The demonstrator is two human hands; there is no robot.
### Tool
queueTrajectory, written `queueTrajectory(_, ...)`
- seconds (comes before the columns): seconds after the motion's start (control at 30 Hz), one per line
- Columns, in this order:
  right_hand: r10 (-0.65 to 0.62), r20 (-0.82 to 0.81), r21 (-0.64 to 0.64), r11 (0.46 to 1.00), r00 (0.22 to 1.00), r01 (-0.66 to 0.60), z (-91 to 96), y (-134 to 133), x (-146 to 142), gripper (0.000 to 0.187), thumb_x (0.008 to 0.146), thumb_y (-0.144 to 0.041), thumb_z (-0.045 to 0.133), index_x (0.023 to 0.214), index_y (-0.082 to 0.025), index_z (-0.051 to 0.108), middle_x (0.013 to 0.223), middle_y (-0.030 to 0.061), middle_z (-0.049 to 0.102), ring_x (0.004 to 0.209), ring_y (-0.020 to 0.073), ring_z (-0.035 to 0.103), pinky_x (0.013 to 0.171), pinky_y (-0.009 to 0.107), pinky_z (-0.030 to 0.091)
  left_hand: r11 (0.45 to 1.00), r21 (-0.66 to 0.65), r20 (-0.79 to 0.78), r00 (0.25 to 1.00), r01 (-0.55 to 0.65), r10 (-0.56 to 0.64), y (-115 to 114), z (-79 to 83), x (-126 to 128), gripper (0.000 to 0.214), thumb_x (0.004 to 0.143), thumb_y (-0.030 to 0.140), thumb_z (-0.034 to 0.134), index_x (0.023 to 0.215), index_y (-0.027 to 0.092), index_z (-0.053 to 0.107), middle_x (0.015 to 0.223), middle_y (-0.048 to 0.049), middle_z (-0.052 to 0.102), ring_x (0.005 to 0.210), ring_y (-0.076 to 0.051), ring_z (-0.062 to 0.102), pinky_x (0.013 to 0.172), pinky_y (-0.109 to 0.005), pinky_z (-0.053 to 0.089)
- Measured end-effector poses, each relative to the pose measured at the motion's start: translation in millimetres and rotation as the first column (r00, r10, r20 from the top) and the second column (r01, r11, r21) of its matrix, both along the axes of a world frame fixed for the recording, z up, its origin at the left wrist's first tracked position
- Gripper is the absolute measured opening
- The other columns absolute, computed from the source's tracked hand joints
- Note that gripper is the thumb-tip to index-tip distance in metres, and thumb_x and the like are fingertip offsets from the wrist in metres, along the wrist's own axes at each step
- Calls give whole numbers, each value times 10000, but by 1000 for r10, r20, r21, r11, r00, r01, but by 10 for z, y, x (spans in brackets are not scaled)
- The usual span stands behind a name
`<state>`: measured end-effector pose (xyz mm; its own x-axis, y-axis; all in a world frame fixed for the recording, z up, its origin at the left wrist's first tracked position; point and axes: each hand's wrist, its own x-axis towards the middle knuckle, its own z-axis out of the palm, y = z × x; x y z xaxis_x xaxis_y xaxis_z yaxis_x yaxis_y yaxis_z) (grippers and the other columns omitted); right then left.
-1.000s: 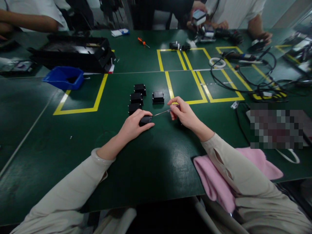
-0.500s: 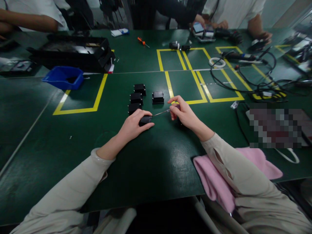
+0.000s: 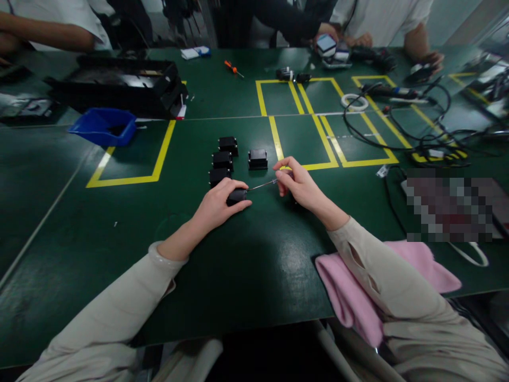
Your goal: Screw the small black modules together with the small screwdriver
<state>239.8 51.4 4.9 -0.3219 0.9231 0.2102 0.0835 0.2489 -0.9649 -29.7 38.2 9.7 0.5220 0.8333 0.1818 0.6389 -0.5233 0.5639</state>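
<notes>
My left hand (image 3: 218, 204) is closed over a small black block (image 3: 237, 196) and presses it on the green table (image 3: 246, 265). My right hand (image 3: 300, 184) pinches a thin screwdriver (image 3: 263, 184) whose metal tip meets the block's right end. Just beyond my left hand stand three similar black blocks in a column (image 3: 222, 160), and a fourth (image 3: 257, 158) sits to their right, near my right hand's fingertips.
A blue bin (image 3: 104, 126) and a black tray (image 3: 123, 85) lie at the far left. Yellow tape squares (image 3: 302, 114), tangled black cables (image 3: 417, 127) and a white tape ring (image 3: 354, 102) lie to the right. A pink cloth (image 3: 350, 286) rests under my right forearm. Other people's hands work across the far edge.
My hands, the block and the screwdriver have stayed put. Across the table another person's hand has shifted a small device about.
</notes>
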Motion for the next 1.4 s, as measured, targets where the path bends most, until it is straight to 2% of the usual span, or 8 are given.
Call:
queueTrajectory(0.1,11,-1,2,1000,1000,-11,9,-10,-5,90,1060,-314,515,1073,-236,473,551,-120,481,489,111,526,537,255,428,1000,0,-7,1000,-4,4,-3,4,3,361,971,471,687,1228,219,658,1193,-87,670,1105,-293,658,975,-437,530)
queueTrajectory(0.23,-14,7,21,1000,1000,14,11,-13,4,121,1021,-230,544,1122,-225,478,614,-105,537,523,109,575,567,261,443,1000,6,-1,1000,3,-3,-4,7,3,358,970,461,688,1229,215,657,1199,-89,674,1109,-292,659,970,-429,533)
queueTrajectory(0.47,15,-4,-5,1000,1000,-15,0,-1,0,117,1069,-343,519,1088,-240,466,555,-122,480,493,112,533,544,257,444,1000,-9,-3,1000,-6,6,-5,16,6,370,965,481,687,1222,216,661,1199,-93,671,1107,-299,658,968,-445,536)
queueTrajectory(0.67,-8,17,27,1000,1000,7,-8,1,10,153,1038,-254,552,1154,-243,453,654,-98,541,535,114,587,572,272,448,1000,-6,-5,1000,-1,1,-2,15,3,360,971,473,683,1227,222,656,1196,-87,671,1111,-292,657,973,-443,534)
queueTrajectory(0.87,17,-4,0,1000,1000,-17,-2,-4,-2,89,1072,-306,496,1114,-243,448,572,-119,479,501,113,530,561,264,458,1000,13,10,1000,5,-5,1,-8,4,351,972,468,684,1214,215,658,1185,-89,672,1106,-290,662,978,-440,532)
queueTrajectory(1.03,-14,31,37,999,999,13,0,-6,10,154,1032,-213,536,1159,-236,452,639,-98,544,541,116,583,585,269,451,1000,-12,1,1000,0,0,-6,19,9,348,967,468,682,1218,228,653,1200,-87,674,1116,-294,660,989,-447,534)
queueTrajectory(1.2,16,9,3,1000,1000,-17,2,-1,-1,100,1065,-304,512,1104,-240,446,576,-112,495,499,121,530,546,260,435,1000,-21,2,1000,-7,7,-13,38,12,364,963,486,678,1220,229,653,1200,-88,672,1125,-300,659,995,-461,533)
queueTrajectory(1.4,-15,12,4,1000,1000,15,23,-18,4,148,1022,-245,569,1131,-239,468,636,-98,547,537,115,581,572,262,446,999,-35,-3,1000,-7,6,-14,42,13,367,965,482,682,1229,228,652,1216,-94,672,1124,-301,656,991,-465,537)
